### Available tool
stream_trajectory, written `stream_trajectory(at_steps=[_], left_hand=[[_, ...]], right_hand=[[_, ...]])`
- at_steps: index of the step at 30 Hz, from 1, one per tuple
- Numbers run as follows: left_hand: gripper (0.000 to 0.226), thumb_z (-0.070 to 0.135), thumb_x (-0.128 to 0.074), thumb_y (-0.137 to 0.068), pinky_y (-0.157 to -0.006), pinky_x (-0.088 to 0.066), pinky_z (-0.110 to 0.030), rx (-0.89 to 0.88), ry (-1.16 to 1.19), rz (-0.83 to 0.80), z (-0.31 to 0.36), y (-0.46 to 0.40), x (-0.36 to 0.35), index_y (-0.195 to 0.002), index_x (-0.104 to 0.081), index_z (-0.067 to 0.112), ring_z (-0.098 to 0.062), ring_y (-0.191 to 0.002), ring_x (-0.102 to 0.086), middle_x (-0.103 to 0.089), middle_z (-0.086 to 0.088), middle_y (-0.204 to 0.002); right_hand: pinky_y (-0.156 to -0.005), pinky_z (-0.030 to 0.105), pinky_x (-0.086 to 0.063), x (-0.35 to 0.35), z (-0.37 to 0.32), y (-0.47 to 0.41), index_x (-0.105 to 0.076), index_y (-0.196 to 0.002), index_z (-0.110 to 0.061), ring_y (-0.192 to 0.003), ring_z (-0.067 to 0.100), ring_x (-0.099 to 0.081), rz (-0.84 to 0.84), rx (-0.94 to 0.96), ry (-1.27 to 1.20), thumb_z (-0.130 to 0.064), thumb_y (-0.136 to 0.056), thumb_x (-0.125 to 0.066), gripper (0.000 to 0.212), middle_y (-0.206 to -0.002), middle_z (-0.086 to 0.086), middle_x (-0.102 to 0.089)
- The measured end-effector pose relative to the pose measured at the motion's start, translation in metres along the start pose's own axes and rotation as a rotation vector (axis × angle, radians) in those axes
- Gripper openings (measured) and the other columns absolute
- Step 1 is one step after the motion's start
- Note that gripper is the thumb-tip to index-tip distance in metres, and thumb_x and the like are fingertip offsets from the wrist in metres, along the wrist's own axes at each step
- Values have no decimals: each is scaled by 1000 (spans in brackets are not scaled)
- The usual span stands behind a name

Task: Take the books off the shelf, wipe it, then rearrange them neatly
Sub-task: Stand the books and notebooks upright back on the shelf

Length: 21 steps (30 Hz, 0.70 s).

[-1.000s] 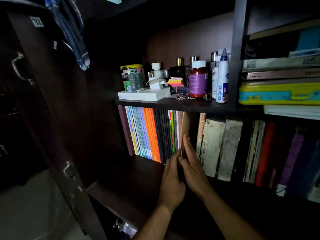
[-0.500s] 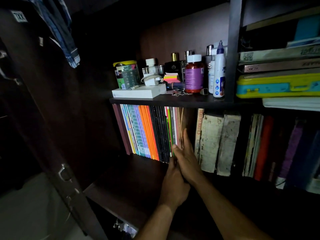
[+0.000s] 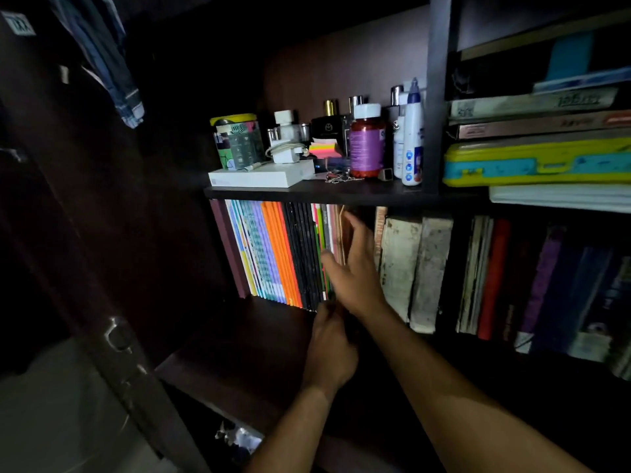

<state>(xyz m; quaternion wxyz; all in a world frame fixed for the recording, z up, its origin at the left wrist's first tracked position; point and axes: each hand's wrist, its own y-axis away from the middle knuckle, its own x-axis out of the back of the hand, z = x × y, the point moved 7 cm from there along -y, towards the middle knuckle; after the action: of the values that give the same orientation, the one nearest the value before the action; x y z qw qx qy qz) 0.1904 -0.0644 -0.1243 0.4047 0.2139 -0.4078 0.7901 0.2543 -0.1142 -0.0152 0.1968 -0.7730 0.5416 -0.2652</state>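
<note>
My right hand (image 3: 355, 268) has slid up, fingers straight, pressing the thin brown book flush against the colourful row of books (image 3: 273, 250). My left hand (image 3: 329, 346), just below, curls at their bottom edge, grip unclear. Rearranging nearly done.

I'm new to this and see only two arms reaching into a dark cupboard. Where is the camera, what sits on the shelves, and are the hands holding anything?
There is no machine here: a person wears one camera on the head, looking forward and down at their own arms. The right hand presses with straight fingers against the thin brown books at the end of the colourful row of books on the lower shelf. The left hand is curled at the foot of the same books; it is too dark to tell what it grips. Further right stand worn pale books. The upper shelf carries a white box, a red bottle and a white bottle.
</note>
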Motion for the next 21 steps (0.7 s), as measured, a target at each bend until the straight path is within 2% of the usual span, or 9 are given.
stream_trajectory(at_steps=[3,6,8,10,14,16,17,19,21], left_hand=[[39,4,-59,-89,-104,-44,-29,58,64,71,-3,-2,8,-127,-63,14,-21,-117,-53,-61,-3,-122],[45,4,-64,-88,-98,-45,-26,116,120,102,-5,-1,12,-131,-61,15,-18,-112,-58,-58,-2,-118],[55,3,-67,-85,-103,-43,-25,129,148,93,-3,-1,13,-138,-56,16,-16,-118,-56,-58,-1,-124],[64,1,-67,-82,-106,-37,-16,147,162,82,-3,0,13,-143,-52,16,-13,-125,-53,-57,0,-131],[66,0,-67,-82,-104,-34,-12,138,167,83,1,0,15,-144,-52,15,-15,-126,-53,-56,1,-130],[67,-2,-67,-83,-104,-30,-6,138,182,145,3,3,21,-145,-49,15,-12,-127,-50,-52,2,-133],[70,-4,-66,-84,-106,-26,-3,155,197,214,0,4,28,-149,-46,15,-7,-131,-46,-47,4,-138],[77,-7,-62,-86,-114,-19,-5,199,220,325,-6,7,38,-156,-38,14,-2,-140,-35,-36,5,-151],[77,-9,-58,-84,-118,-22,-11,161,221,278,-4,6,36,-155,-41,16,-6,-143,-35,-36,4,-153]], right_hand=[[-112,31,-24,-2,-8,-16,-15,-161,-26,-145,17,-31,22,-144,-47,-38,-100,-56,74,-162,0,-27],[-118,40,-22,-18,-6,-27,-6,-162,-33,-152,23,-24,-100,-232,-24,-50,-103,-45,72,-168,1,-19],[-120,42,-21,-15,1,-30,-4,-162,-35,-153,24,-22,-140,-256,-35,-50,-104,-44,72,-169,2,-17],[-119,40,-20,-7,6,-32,-8,-162,-36,-153,23,-23,-161,-260,-76,-50,-105,-42,68,-168,0,-20],[-103,30,-28,-2,9,-28,-12,-161,-35,-141,23,-40,-90,-256,-125,-49,-106,-38,63,-161,1,-35],[-102,33,-33,-10,20,-22,-13,-161,-37,-131,25,-49,-36,-348,-168,-57,-104,-35,64,-155,3,-45],[-107,36,-33,-16,27,-19,-13,-161,-37,-136,25,-47,-30,-397,-201,-62,-102,-34,67,-157,3,-42],[-113,37,-27,-26,44,-7,-11,-162,-37,-146,25,-36,-66,-432,-219,-68,-99,-34,73,-164,-2,-31],[-108,31,-30,-31,56,10,-9,-161,-39,-144,22,-40,-87,-376,-181,-65,-98,-41,75,-163,-5,-33]])
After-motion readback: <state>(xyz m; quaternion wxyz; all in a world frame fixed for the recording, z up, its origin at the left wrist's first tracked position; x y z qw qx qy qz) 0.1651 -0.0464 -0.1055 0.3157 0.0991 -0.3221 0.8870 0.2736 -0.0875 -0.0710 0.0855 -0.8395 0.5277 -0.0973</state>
